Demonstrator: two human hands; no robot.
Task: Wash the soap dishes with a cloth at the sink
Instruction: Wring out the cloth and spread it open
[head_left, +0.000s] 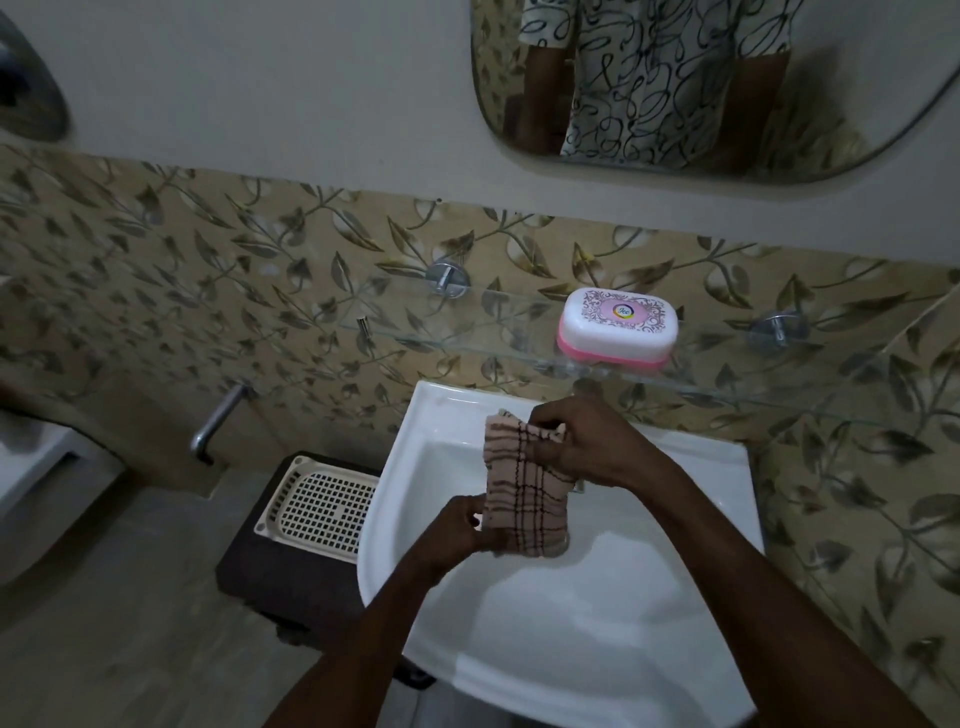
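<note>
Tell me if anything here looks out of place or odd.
Nothing stands out. Both hands, left hand and right hand, hold the checked cloth over the sink; the closed soap dish sits level on the glass shelf.

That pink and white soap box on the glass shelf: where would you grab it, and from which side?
Probably by its two long sides, coming down from above and in front. The soap box lies flat with its lid shut on the glass shelf, the wall is close behind it, and both hands are now busy with the cloth.
</note>
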